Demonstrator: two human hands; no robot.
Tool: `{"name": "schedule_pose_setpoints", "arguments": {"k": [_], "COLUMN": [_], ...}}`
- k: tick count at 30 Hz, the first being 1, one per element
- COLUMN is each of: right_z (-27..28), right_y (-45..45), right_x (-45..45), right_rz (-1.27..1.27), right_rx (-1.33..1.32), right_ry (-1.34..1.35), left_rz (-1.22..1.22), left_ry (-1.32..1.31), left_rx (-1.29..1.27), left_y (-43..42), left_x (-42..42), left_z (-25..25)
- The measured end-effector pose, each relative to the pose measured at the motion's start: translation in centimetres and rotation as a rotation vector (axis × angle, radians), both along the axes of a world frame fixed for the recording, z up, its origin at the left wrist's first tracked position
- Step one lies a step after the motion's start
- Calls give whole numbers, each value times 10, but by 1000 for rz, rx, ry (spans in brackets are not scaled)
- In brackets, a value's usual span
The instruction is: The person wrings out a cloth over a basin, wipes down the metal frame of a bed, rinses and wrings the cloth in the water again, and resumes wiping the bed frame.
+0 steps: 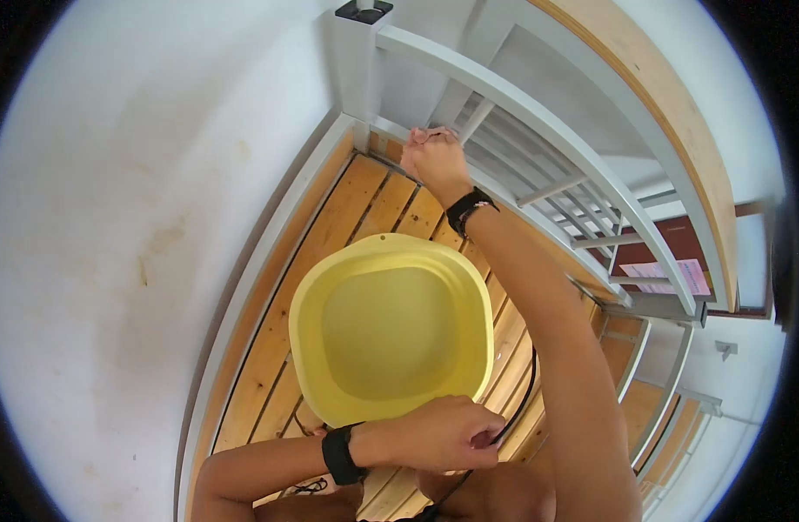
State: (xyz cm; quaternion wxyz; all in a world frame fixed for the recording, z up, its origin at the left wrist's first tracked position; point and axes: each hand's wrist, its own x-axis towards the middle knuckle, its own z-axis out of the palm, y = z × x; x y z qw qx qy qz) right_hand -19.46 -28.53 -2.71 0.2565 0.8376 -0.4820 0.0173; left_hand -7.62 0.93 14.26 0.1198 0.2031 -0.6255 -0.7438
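Observation:
My left hand (pixel 447 433) is curled into a fist just below the near rim of a yellow plastic basin (pixel 391 326). A thin black cable (pixel 531 383) runs up to this fist and shows again below it; whether the fingers grip it is unclear. Stretched forward, my right hand (pixel 438 161) has its fingers curled in beside the far corner of the bed frame, near the rail. What it holds, if anything, is hidden. The basin lies on the wooden slats (pixel 286 396), its inside facing up. Black bands circle both wrists.
A white wall (pixel 112 261) rises on the left. Along the right runs a grey metal guard rail (pixel 538 109) with thin bars, a wooden edge (pixel 669 96) beyond it. Pink paper (pixel 669 277) shows behind the bars. My bare legs are at the bottom.

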Motion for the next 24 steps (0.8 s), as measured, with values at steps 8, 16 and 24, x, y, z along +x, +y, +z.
{"name": "schedule_pose_setpoints", "arguments": {"k": [8,16,24], "right_z": [-43,-25,19], "right_y": [-34,-50,-37], "right_x": [56,66,22], "right_rz": [-27,64,377], "right_rx": [-182,-18,-29], "right_ry": [-565,-385,-201], "left_rz": [-13,60,151], "left_ry": [-154,-173,-86], "left_rx": [15,71,-58], "left_y": [-1,-17,-16], "left_x": [24,36,17], "left_z": [-19,-23,-10]}}
